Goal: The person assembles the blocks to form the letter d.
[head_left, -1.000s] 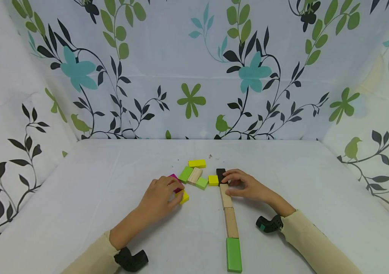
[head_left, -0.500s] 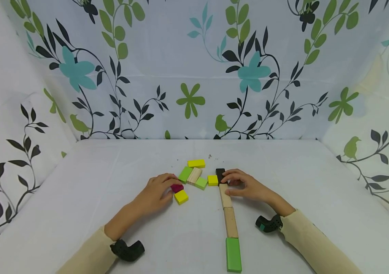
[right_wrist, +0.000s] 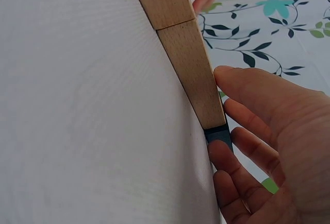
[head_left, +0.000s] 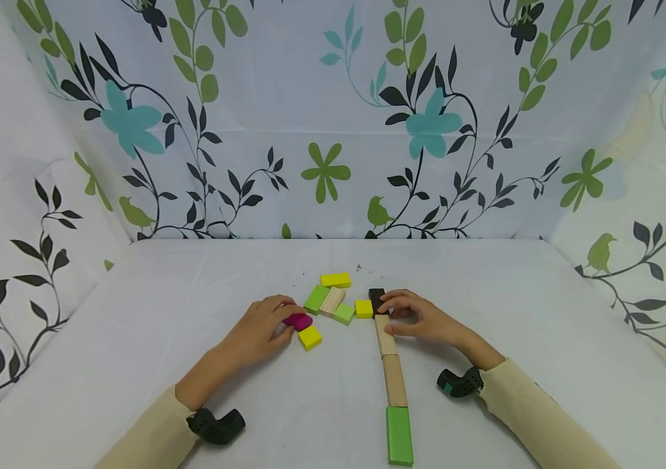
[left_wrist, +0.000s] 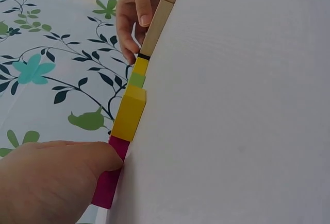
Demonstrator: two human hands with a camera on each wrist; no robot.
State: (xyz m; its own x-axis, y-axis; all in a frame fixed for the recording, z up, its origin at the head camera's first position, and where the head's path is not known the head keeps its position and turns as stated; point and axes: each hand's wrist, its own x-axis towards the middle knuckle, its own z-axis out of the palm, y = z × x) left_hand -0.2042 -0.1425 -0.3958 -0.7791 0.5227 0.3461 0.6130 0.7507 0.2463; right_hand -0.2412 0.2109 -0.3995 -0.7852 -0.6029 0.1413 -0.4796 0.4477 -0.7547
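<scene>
My left hand [head_left: 258, 330] holds a magenta block [head_left: 298, 321], its fingers over the far side and its thumb nearer me. In the left wrist view the thumb lies along that magenta block [left_wrist: 107, 189]. A yellow block [head_left: 310, 337] sits right at the magenta one's near end. On the right, my right hand [head_left: 417, 316] rests its loosely bent fingers beside a black block [head_left: 376, 301]. Its thumb touches the edge of a plain wooden block [right_wrist: 188, 74], which meets the black one end to end.
Another wooden block [head_left: 394, 381] and a long green block [head_left: 400, 435] continue the row toward me. Between the hands lie a green block [head_left: 316, 299], a plain wood piece [head_left: 332, 301], a light green block [head_left: 344, 314] and yellow blocks [head_left: 364, 309]. Patterned cloth [head_left: 333, 117] hangs behind.
The left hand has drawn back slightly to the left, uncovering the yellow block, and the magenta block has turned and shifted beneath its fingers. The right hand stays in place.
</scene>
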